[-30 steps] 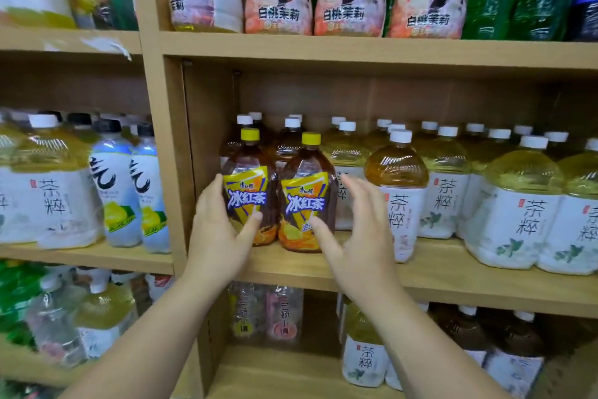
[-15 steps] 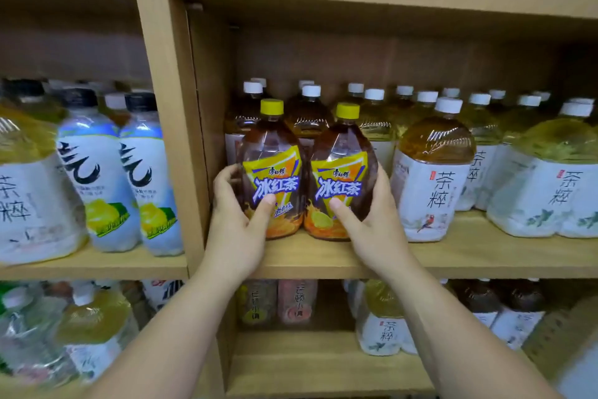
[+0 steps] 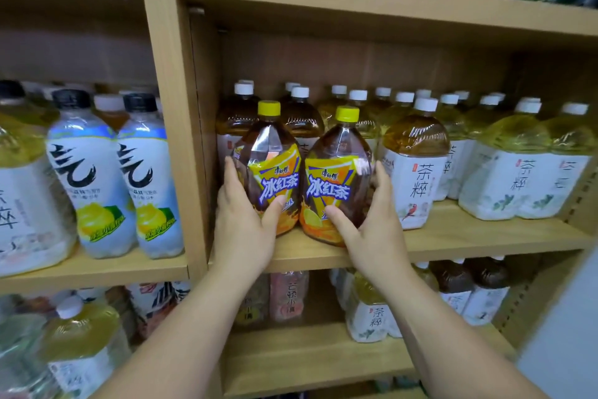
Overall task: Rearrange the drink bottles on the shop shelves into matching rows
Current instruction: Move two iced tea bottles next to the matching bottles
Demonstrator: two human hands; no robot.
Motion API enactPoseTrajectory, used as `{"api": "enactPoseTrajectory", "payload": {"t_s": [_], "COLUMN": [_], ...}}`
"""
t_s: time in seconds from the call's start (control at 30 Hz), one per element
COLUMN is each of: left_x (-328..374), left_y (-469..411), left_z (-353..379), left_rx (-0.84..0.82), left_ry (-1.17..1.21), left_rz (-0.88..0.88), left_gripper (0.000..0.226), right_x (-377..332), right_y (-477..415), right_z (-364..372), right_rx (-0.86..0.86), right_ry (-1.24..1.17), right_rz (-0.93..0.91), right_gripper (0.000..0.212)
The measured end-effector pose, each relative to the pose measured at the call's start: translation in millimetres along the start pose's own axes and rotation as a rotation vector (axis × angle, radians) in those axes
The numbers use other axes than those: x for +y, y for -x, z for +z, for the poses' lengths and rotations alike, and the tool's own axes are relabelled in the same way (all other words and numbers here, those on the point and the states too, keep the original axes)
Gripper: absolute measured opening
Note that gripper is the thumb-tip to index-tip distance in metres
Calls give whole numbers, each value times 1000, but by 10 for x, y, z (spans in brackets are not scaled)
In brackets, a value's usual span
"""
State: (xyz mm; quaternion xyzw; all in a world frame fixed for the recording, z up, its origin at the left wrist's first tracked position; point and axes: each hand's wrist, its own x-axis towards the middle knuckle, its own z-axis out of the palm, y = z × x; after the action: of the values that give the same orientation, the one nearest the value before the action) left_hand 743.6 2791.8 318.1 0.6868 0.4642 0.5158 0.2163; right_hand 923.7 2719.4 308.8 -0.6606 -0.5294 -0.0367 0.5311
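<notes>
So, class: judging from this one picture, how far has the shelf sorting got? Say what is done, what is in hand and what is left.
Done: the white-capped tea bottles fill the middle shelf in rows. In hand: the left hand and right hand each grip one of two yellow-capped bottles at the shelf's front left. Left: these two stand before white-capped bottles, so they seemingly need a matching row.

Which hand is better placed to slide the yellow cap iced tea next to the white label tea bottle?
Right. The right hand already wraps the right iced tea bottle, which stands beside the white-label tea bottle. The left hand holds the left iced tea bottle, against the shelf divider.
</notes>
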Motion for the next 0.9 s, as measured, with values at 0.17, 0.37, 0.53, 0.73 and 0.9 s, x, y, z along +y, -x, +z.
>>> {"api": "enactPoseTrajectory", "payload": {"t_s": [0.17,0.37,0.53,0.73,0.9], "left_x": [25,167,254,289,255], "left_y": [176,425,711,1338,2009], "left_z": [-74,-206,-342,-414,-323], "left_rx": [17,34,34,47,12], "left_ry": [49,112,87,222,354], "left_rz": [12,2,25,-11,-67], "left_gripper": [99,102,106,110,101], "right_x": [-53,-245,-250,-68,245], "right_y": [63,-61,-10,410,926], "right_z": [-135,-393,-584,-1138,-1534], "right_rx": [-42,-88,-147,-221,-273], "right_ry": [-158,-153,-217,-384,-399], "right_rz": [45,10,-1,15,36], "right_gripper": [117,104,95,95,87]}}
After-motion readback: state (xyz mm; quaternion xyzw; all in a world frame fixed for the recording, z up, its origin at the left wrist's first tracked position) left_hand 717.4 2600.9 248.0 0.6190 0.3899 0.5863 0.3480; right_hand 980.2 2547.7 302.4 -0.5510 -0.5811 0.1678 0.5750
